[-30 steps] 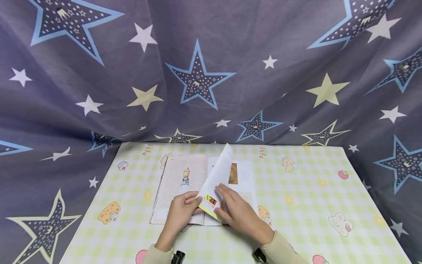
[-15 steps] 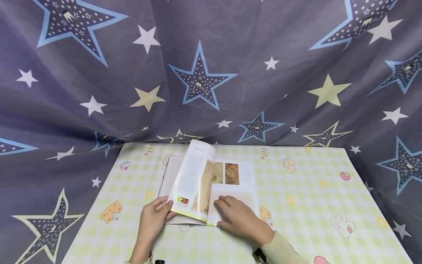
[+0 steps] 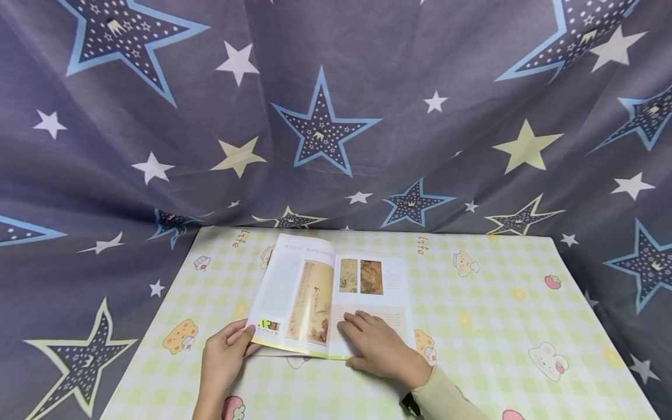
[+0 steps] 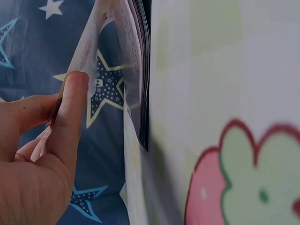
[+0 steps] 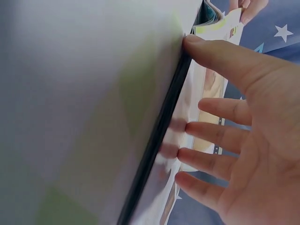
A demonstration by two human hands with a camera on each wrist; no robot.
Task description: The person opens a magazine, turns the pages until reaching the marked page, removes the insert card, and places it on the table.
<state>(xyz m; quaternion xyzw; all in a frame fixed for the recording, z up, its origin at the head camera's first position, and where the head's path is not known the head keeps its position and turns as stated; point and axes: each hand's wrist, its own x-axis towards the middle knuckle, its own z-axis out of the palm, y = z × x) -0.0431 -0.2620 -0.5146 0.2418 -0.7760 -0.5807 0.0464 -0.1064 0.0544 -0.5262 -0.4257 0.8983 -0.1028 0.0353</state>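
An open picture book [image 3: 336, 291] lies on a checked table [image 3: 472, 326], showing paintings on both pages. My left hand [image 3: 226, 356] pinches the lower left corner of the turned page [image 3: 291, 294] between thumb and fingers; in the left wrist view the thumb [image 4: 70, 117] presses the page edge [image 4: 93, 51], still raised off the stack of pages. My right hand [image 3: 380, 347] rests flat with straight fingers on the lower part of the right page. In the right wrist view its fingers [image 5: 211, 133] lie spread on the page, the thumb at the book's edge [image 5: 159, 136].
A dark blue star-patterned curtain [image 3: 336, 116] hangs behind and to both sides of the table. The tablecloth has cartoon prints, among them a strawberry [image 3: 233, 407] near my left wrist and a bear [image 3: 178, 335] to the book's left.
The left hand has carried the page from upright over to the left and nearly flat. The right hand has stayed on the right page.
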